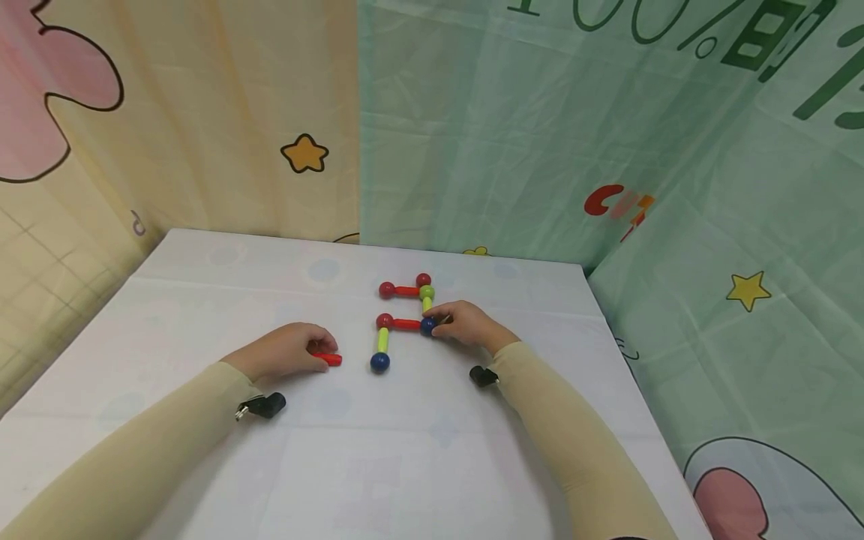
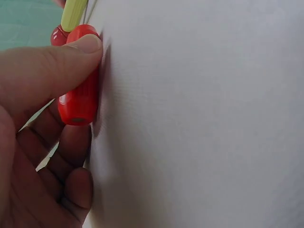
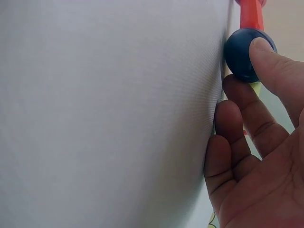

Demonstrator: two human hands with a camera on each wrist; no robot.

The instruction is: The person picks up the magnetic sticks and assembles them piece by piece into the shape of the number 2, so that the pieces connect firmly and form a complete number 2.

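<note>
My left hand (image 1: 286,352) pinches a red rod (image 1: 331,359) just above or on the table, left of a joined ball-and-rod figure. In the left wrist view the thumb lies along this rod (image 2: 80,107). On the figure's right side, my right hand (image 1: 469,325) holds a dark blue ball (image 3: 240,54) between thumb and fingers. From that ball a red rod (image 1: 406,325) runs left to a red ball (image 1: 385,321). A yellow-green rod (image 1: 382,340) leads from there to another blue ball (image 1: 380,363) nearer me.
Farther back, the figure continues with a green ball (image 1: 427,292), a red rod (image 1: 406,292) and two red balls (image 1: 387,290). The white-covered table (image 1: 378,457) meets printed curtains (image 1: 472,150) at the back. Small black devices hang at both wrists.
</note>
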